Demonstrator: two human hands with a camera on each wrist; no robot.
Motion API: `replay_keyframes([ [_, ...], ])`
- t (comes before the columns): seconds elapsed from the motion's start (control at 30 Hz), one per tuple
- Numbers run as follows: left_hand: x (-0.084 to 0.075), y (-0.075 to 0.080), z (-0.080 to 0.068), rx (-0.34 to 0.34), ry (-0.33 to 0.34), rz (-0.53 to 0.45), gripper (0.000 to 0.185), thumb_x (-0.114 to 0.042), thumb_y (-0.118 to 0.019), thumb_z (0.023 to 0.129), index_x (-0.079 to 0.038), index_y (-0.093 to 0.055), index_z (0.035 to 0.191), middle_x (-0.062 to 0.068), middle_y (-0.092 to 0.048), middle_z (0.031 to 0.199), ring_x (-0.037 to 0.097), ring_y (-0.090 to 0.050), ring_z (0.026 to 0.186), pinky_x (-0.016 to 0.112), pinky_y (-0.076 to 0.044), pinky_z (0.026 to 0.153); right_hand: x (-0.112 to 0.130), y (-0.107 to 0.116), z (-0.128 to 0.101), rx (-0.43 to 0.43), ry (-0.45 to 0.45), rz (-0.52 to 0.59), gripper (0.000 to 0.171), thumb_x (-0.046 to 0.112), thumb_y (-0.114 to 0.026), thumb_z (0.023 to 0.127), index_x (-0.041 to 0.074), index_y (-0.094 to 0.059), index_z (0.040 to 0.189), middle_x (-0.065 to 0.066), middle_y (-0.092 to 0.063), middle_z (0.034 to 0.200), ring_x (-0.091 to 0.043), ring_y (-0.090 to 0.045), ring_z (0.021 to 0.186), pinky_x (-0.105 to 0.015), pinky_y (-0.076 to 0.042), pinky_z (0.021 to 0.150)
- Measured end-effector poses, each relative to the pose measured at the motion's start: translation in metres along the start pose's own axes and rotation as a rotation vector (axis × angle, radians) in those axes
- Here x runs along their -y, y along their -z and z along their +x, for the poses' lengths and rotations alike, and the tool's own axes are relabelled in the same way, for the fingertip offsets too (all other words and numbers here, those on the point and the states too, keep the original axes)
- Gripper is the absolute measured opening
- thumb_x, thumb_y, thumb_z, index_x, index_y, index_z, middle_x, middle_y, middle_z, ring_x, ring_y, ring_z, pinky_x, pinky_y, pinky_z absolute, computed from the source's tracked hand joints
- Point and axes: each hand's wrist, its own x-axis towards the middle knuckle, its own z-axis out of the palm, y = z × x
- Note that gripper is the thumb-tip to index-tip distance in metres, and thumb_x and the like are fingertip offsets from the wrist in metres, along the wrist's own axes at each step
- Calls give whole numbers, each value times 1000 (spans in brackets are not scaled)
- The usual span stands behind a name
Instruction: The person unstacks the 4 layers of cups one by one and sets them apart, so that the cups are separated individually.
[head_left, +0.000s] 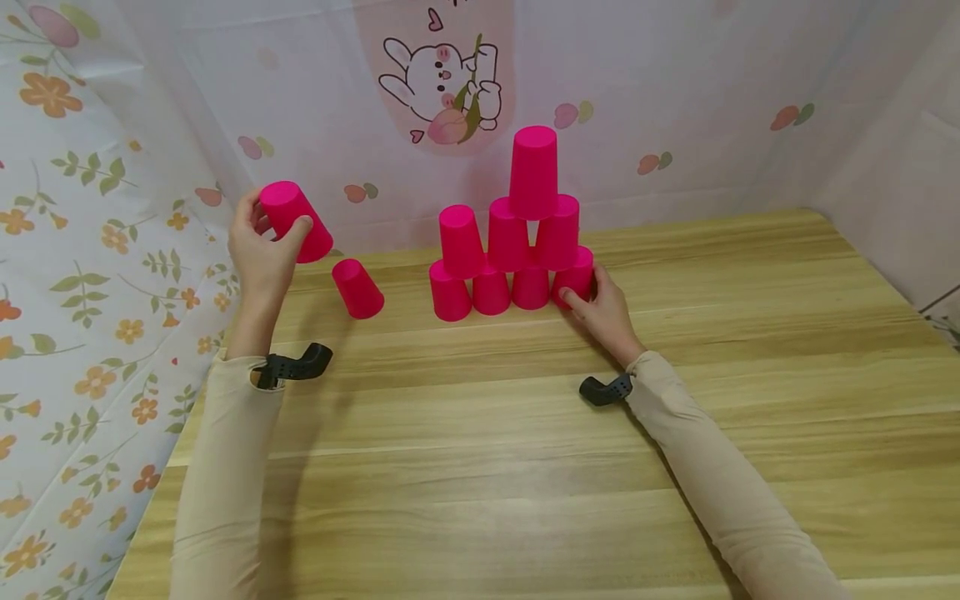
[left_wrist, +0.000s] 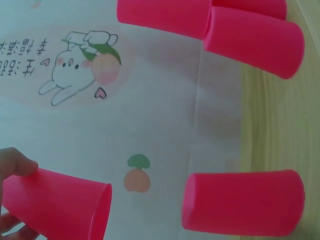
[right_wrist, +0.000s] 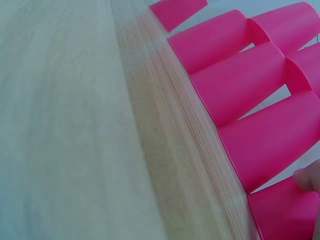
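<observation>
My left hand (head_left: 258,246) holds a pink cup (head_left: 296,218) in the air, mouth downward and slightly tilted, thumb on one side and fingers on the other. Below it and to the right, a lone pink cup (head_left: 358,289) stands upside down on the table. A pyramid of upside-down pink cups rises at the back middle: several in the bottom row, three in the second, and a single top cup (head_left: 534,173) bridging the right two. With thumb in front and fingers round the far side, my right hand (head_left: 606,312) grips the bottom row's rightmost cup (right_wrist: 287,212).
The wooden table (head_left: 480,467) ends at the back against a white curtain (head_left: 675,100) printed with a rabbit. Flowered cloth (head_left: 97,333) hangs along the left side. A black wrist mount (head_left: 296,365) sticks out from the left sleeve, another black mount (head_left: 606,389) from the right.
</observation>
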Motion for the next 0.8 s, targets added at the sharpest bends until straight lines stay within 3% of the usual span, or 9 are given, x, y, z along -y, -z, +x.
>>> replay_keyframes([
  [0.33,22,7,-3,-49,7,56,41,-21,-63,73,-12,-51,111,1,-54,103,11,-47,89,24,-45,74,2,0,-1,-1,3,-1,51,28,-61,77,8,-40,119,-7,-53,105,-17,-50,93,-32,-41,78],
  [0.57,42,10,-4,-44,46,66,43,-19,-62,73,-10,-48,113,4,-52,106,13,-47,90,26,-43,78,1,-1,-1,0,8,1,50,28,-61,77,8,-41,118,-7,-53,104,-18,-49,93,-33,-41,79],
  [0.8,51,12,-8,-53,95,131,46,-25,-62,74,-13,-47,116,2,-51,109,13,-47,93,26,-42,76,0,0,0,-6,8,-3,50,28,-61,77,7,-41,117,-8,-52,105,-18,-49,93,-33,-41,79],
])
